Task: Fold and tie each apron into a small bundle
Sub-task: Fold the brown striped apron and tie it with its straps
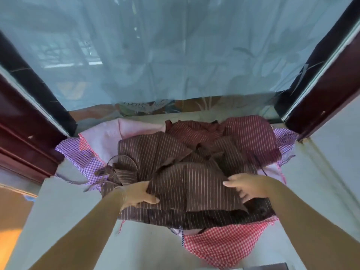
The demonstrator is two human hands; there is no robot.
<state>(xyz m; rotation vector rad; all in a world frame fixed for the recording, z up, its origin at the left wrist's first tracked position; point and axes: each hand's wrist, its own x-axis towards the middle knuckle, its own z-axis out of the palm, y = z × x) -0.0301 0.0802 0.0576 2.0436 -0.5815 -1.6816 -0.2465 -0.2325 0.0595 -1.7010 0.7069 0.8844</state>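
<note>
We cannot tell how many aprons lie in the heap, because they cover each other. Our left hand (139, 195) pinches the left edge of the brown striped apron (187, 184), thumb on top, fingers hidden below. Our right hand (246, 187) holds the right edge, fingers curled under the cloth. This apron lies on top of the heap on the pale tabletop (64, 207). A red checked apron (224, 246) sticks out at 5 o'clock, a maroon striped one (251, 135) at 1 o'clock.

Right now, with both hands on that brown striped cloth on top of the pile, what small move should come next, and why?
Probably lift the brown striped apron clear of the pile. The left hand and right hand grip its near edges, but it lies crumpled over other aprons, with no flat room for folding.
</note>
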